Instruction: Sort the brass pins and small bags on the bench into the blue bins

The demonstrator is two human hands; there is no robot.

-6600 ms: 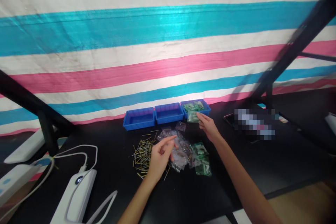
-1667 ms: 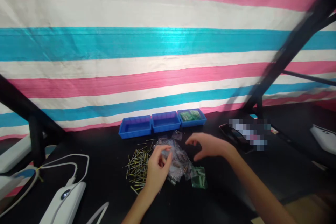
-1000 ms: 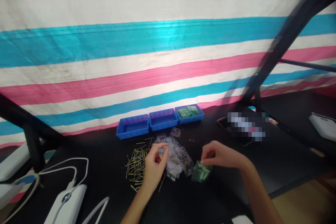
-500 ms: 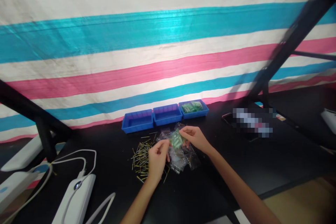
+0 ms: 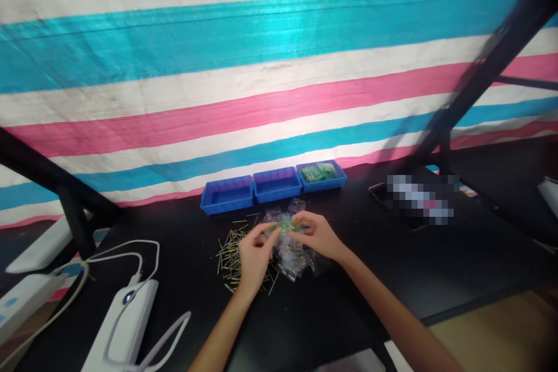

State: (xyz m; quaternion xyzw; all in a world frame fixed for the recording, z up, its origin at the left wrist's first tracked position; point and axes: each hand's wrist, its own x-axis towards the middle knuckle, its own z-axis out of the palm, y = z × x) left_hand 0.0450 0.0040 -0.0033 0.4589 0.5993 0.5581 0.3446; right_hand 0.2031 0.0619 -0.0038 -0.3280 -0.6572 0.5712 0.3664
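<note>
Between my two hands is a small clear plastic bag with green contents (image 5: 285, 226). My left hand (image 5: 255, 253) pinches its left side with thumb and fingers. My right hand (image 5: 318, 233) grips its right side. Below the hands lies a heap of clear plastic bags (image 5: 293, 260), partly covered by them. Just left of my left hand is a pile of thin yellow-and-metal pins (image 5: 229, 253), too small to name surely; the left hand hides part of it.
Three blue trays stand in a row at the back: a left tray (image 5: 227, 204), a middle tray (image 5: 278, 190) and a right tray (image 5: 322, 186) holding green bags. A white power strip (image 5: 126, 325) with cables lies left. A phone (image 5: 378, 193) lies right.
Both hands have shifted their hold on the green bag, with the fingers now closer along its edges. The bag looks flatter and more level. The view has tilted slightly down.
</note>
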